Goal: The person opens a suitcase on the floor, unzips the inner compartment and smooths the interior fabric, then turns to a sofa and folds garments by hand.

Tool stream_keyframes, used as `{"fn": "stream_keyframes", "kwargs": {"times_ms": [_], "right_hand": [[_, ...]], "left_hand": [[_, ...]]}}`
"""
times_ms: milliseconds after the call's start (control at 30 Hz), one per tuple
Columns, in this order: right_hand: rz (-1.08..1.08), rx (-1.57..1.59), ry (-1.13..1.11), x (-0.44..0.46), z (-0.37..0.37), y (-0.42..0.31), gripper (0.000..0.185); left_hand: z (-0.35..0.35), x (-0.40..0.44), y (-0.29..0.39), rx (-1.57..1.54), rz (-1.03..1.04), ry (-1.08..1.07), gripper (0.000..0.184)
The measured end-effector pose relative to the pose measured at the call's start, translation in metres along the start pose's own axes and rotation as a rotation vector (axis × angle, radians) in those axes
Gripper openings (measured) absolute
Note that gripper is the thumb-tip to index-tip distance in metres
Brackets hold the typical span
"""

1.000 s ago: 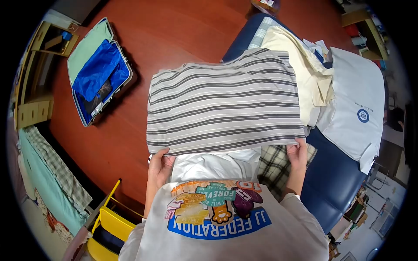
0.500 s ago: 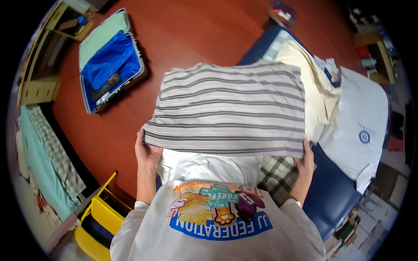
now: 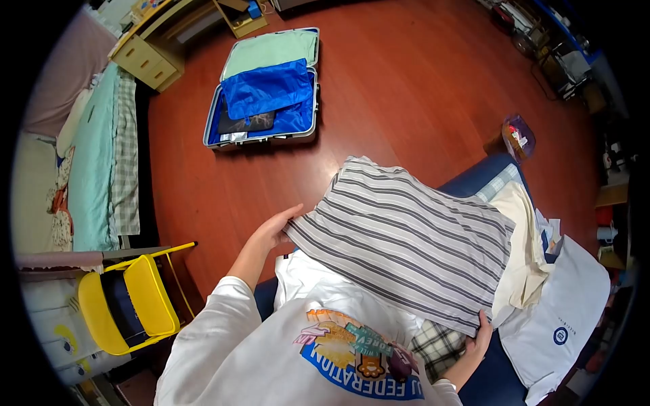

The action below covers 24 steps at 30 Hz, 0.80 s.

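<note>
A grey-and-white striped piece of cloth (image 3: 406, 237), perhaps a folded garment, is spread in front of me at a slant, its lower edge over other clothes. At its left corner my left hand (image 3: 269, 233) grips the edge, with some fingers hidden by the fabric. My right hand (image 3: 479, 342) pinches the lower right corner, thumb on top. Beneath it lie a white garment (image 3: 308, 277) and a black-and-white plaid cloth (image 3: 437, 345). Just beyond its right side is a cream garment (image 3: 525, 223).
An open suitcase (image 3: 315, 125) with a blue bag (image 3: 267, 88) stands on the red-brown floor (image 3: 379, 88). Under the clothes is a dark blue padded surface (image 3: 474, 179). A white printed bag (image 3: 569, 298) lies at right, a yellow chair (image 3: 152, 294) at left, and a bed (image 3: 98, 169) beyond it.
My view has turned left, so the suitcase appears nearer the middle. The striped cloth, level before, now slants down to the right. Both hands remain at its lower corners.
</note>
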State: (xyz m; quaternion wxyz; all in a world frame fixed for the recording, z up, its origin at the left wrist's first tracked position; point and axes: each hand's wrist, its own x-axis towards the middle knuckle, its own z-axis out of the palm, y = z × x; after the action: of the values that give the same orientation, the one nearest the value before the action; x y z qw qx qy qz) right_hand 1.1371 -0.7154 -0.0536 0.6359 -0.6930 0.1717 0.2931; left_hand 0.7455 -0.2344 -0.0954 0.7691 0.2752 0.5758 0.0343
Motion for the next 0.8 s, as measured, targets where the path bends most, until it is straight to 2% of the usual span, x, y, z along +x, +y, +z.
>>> {"fn": "stream_keyframes", "kwargs": {"times_ms": [67,133,200,267,400,533,600,667,733,800], "right_hand": [[-0.011,0.01,0.0,-0.004,0.005,-0.002,0.04],[0.107,0.153,-0.04,-0.013,0.015,-0.01,0.041],[0.18,0.362,-0.133,-0.011,0.011,-0.006,0.04],[0.192,0.366,-0.119,-0.011,0.015,-0.01,0.038],[0.057,0.408,-0.139,-0.018,0.056,-0.054,0.035],[-0.159,0.378,-0.133,-0.023,0.121,-0.109,0.031],[-0.237,0.372,-0.346,-0.026,0.144,-0.135,0.032],[-0.275,0.443,-0.487,-0.019,0.16,-0.145,0.035],[-0.272,0.487,-0.558,-0.025,0.177,-0.148,0.039],[-0.252,0.483,-0.559,-0.015,0.181,-0.126,0.041]], "left_hand": [[0.008,-0.003,0.005,0.138,0.018,0.005,0.06],[0.015,0.003,0.008,0.343,0.007,-0.022,0.068],[0.019,0.004,0.011,0.236,0.032,-0.103,0.059],[0.021,0.001,0.018,0.222,0.061,-0.17,0.048],[0.032,-0.007,0.04,-0.094,0.251,-0.257,0.038],[0.036,-0.032,0.087,-0.121,0.486,-0.151,0.042],[0.019,-0.045,0.107,-0.255,0.569,-0.09,0.033],[-0.007,-0.068,0.124,-0.32,0.588,-0.123,0.03],[-0.027,-0.093,0.122,-0.333,0.669,-0.111,0.037],[-0.047,-0.115,0.108,-0.367,0.649,0.052,0.047]]}}
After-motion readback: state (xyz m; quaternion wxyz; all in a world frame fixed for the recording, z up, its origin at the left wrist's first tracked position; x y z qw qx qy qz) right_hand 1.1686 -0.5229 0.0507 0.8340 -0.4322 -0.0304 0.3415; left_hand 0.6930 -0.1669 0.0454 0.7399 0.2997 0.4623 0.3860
